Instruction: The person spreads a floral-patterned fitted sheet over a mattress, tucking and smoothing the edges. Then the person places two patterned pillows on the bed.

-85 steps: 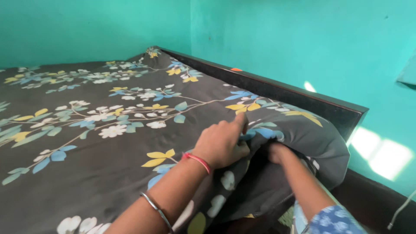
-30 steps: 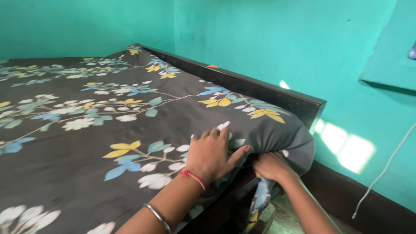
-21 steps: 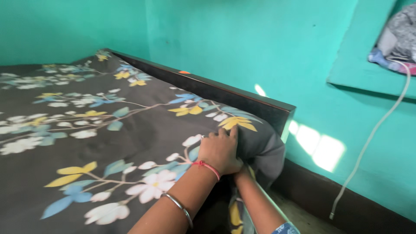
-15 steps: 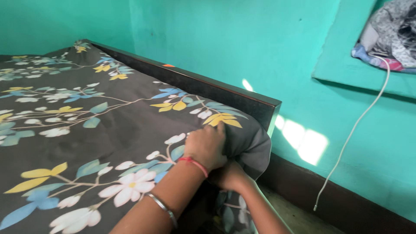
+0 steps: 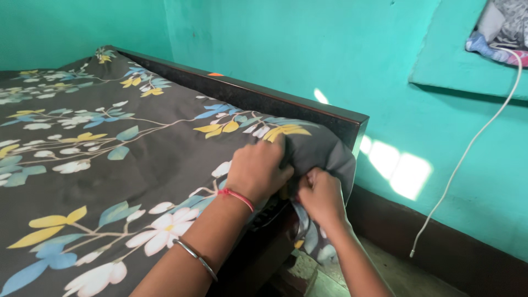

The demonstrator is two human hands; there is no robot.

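A dark grey bedsheet [image 5: 110, 159] with blue, yellow and white flowers covers the mattress. My left hand [image 5: 258, 170], with a red thread and a metal bangle on the wrist, presses flat on the sheet at the mattress corner. My right hand [image 5: 322, 195] sits just below and to the right of it, fingers closed on the hanging fold of the sheet at the corner [image 5: 324, 151]. The two hands almost touch.
A dark wooden bed frame [image 5: 308, 110] runs along the turquoise wall. A white cable [image 5: 467, 148] hangs from a wall shelf [image 5: 467, 82] holding bundled cloth [image 5: 503, 27]. Sunlight patches fall on the wall; a dark skirting runs along the floor.
The view has swung toward the corner of the bed and closer in. Both hands have stayed at the corner, the right hand rising from under the fold to grip beside the left.
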